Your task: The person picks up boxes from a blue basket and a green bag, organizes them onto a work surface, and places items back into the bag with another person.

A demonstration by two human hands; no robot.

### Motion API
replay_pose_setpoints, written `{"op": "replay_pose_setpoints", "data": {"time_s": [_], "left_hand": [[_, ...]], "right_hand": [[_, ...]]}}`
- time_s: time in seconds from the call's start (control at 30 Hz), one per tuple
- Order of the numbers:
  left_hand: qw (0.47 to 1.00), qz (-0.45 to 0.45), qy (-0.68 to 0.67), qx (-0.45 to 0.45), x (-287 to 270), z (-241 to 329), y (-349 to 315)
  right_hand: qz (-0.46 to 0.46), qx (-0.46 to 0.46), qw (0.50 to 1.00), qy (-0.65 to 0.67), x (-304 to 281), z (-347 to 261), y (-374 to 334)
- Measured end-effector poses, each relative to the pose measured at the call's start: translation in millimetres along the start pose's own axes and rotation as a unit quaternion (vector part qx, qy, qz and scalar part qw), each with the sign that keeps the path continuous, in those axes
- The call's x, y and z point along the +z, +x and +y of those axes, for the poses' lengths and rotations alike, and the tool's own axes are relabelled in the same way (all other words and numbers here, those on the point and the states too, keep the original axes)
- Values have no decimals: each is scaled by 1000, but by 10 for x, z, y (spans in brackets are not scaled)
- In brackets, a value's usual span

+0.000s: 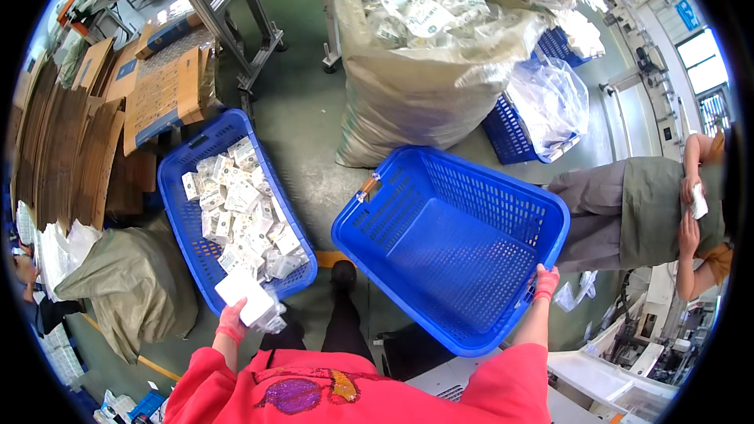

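Observation:
My left hand [232, 323] is closed around a white box [245, 298] with crumpled clear plastic hanging from its lower side. It is over the near end of a blue basket [174, 180] on my left, which holds a loose heap of small white boxes [245, 196]. At the right, my right hand [545, 283] grips the near right end of a second blue basket [503, 173]. This one is larger in view, sits tilted in front of me, and shows a bare perforated bottom.
A bulging woven sack [416, 102] of clear and white packaging stands beyond the baskets. Flattened cardboard [78, 133] and a green-grey sack [149, 283] are at left. Another blue basket [509, 129] holds clear plastic. A co-worker in an apron [656, 212] stands at right, near machinery.

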State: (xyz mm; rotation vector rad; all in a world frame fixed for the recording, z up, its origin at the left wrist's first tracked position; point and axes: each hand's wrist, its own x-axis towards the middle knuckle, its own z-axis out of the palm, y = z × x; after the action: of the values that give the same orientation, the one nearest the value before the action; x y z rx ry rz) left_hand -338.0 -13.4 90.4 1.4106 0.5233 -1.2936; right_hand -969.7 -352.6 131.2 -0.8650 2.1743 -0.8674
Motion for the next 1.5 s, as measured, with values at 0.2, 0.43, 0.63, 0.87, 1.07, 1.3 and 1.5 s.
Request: {"op": "replay_pose_setpoints", "data": {"time_s": [0.2, 0.43, 0.63, 0.87, 1.07, 1.3, 1.5], "left_hand": [[976, -156, 153, 18, 1164, 179, -13], [962, -201, 183, -30, 1626, 525, -269], [960, -266, 85, -34, 1958, 469, -259], [885, -442, 108, -101, 2769, 886, -626], [892, -438, 106, -32, 3285, 1529, -393], [897, -409, -89, 142, 3635, 3403, 501], [937, -252, -134, 203, 3321, 3877, 725]], "right_hand": [[20, -44, 946, -321, -198, -62, 256], [78, 41, 869, -486, -326, 446, 309], [-346, -48, 785, -511, 842, 481, -933], [-655, 12, 720, 230, 1876, -1392, -2990], [-538, -116, 825, 131, 2336, -2121, -2823], [67, -580, 758, -291, 2718, -4108, -1633], [10, -507, 805, -308, 3428, -4827, -1158]]}}
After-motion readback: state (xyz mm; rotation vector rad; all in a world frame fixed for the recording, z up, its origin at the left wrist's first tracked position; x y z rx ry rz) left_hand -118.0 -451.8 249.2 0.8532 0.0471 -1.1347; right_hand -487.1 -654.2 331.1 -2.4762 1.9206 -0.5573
